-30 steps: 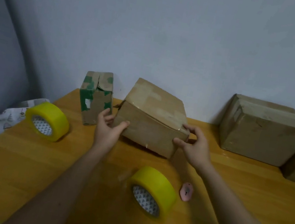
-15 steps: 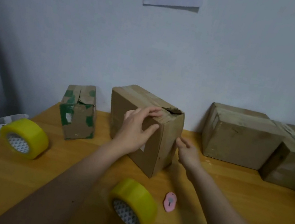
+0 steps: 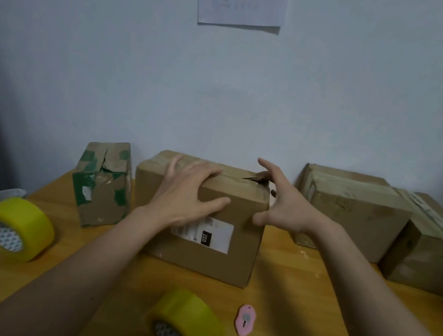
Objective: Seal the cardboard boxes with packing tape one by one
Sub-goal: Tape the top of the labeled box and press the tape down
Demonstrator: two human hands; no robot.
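Left hand point(image 3: 189, 194) lay flat, fingers point(image 3: 208, 170) spread over the box point(image 3: 234, 259) at mid-desk point(image 3: 306, 316). Right hand point(image 3: 281, 205), fingers wide, hovered at its torn right corner. The tape roll point(image 3: 186, 327) stood nearer the person, below both hands.

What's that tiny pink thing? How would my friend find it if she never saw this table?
Start at the wooden table and find the middle cardboard box, the one with the white label. Come toward the near edge from its right corner to the yellow tape roll; the little pink cutter lies flat just right of that roll. It is the only pink thing, and far smaller than the rolls and boxes.
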